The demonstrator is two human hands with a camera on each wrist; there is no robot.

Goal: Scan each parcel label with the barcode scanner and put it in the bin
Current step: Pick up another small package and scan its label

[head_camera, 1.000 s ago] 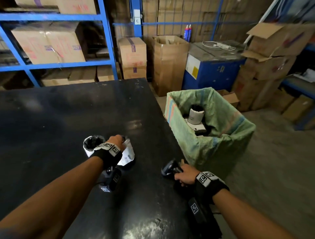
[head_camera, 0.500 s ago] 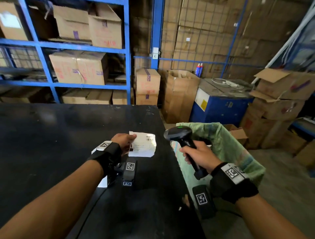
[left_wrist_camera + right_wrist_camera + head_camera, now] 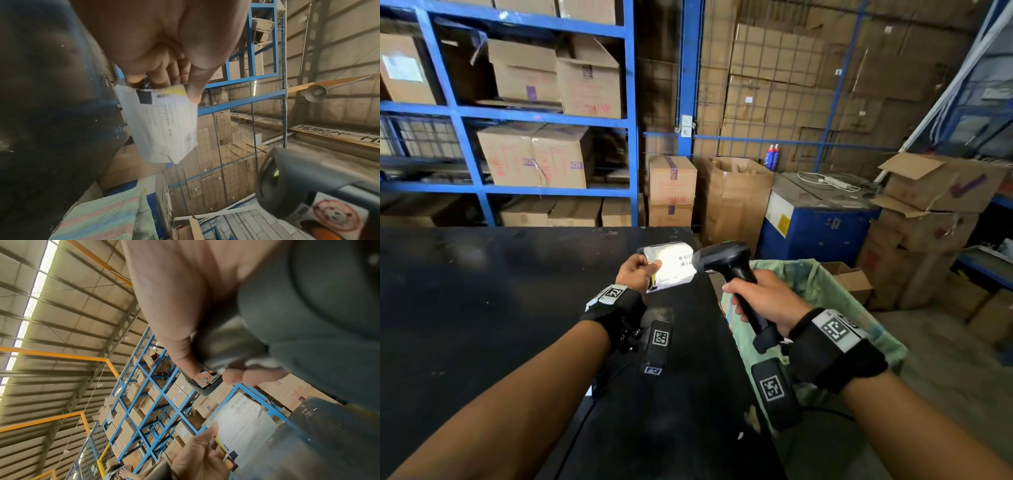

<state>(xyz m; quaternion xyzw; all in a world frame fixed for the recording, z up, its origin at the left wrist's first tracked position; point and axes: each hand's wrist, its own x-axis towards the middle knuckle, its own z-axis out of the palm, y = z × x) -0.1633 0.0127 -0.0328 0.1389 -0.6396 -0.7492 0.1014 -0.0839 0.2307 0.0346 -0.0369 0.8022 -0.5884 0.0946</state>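
Note:
My left hand (image 3: 639, 272) pinches a small white parcel (image 3: 671, 265) by its near edge and holds it above the far right corner of the black table (image 3: 482, 308). Its printed label with a barcode (image 3: 189, 138) faces right. My right hand (image 3: 763, 301) grips the handle of a black barcode scanner (image 3: 722, 257), whose head points left at the label from very close. The label glows bright under the scanner's light. In the left wrist view the parcel (image 3: 162, 125) hangs from my fingertips and the scanner's window (image 3: 273, 175) faces it. The green woven sack bin (image 3: 808, 284) stands under my right hand.
Blue steel racks (image 3: 630, 120) with cardboard boxes (image 3: 534, 157) stand behind the table. An open tall carton (image 3: 736, 198) and a blue machine (image 3: 818, 222) sit past the bin. More stacked boxes (image 3: 935, 212) fill the right side.
Both hands rose from the table: the left lifted the parcel and turned its label toward the scanner, and the right brought the scanner up until its head is next to the label.

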